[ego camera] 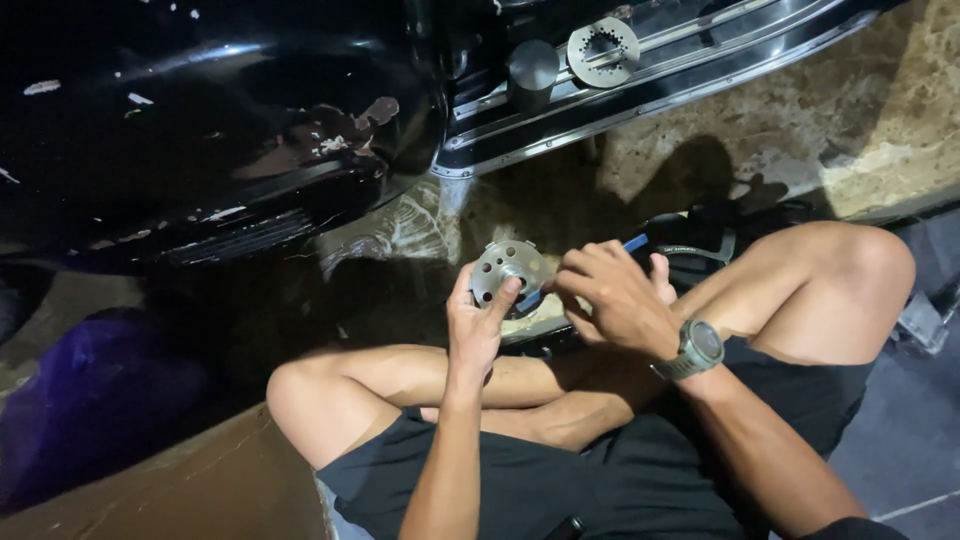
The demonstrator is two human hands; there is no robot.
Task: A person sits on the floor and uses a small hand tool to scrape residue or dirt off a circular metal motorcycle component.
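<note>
Seated cross-legged, our left hand (475,325) pinches a round, perforated grey metal disc (508,270) above our knees; right hand (615,295) fingers grip a blue-handled tool (634,243) against it. A slip could drop the disc. Beyond, a matching disc (603,50) rests on the black scooter footboard (700,60).

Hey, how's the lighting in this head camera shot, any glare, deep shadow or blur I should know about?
Head view: light falls mainly on the left hand, the right hand and the perforated metal disc; the black vehicle body shows glossy reflections; the left side and the floor under the body sink into deep shadow; the purple object is dim and soft; the hands look sharp.
</note>
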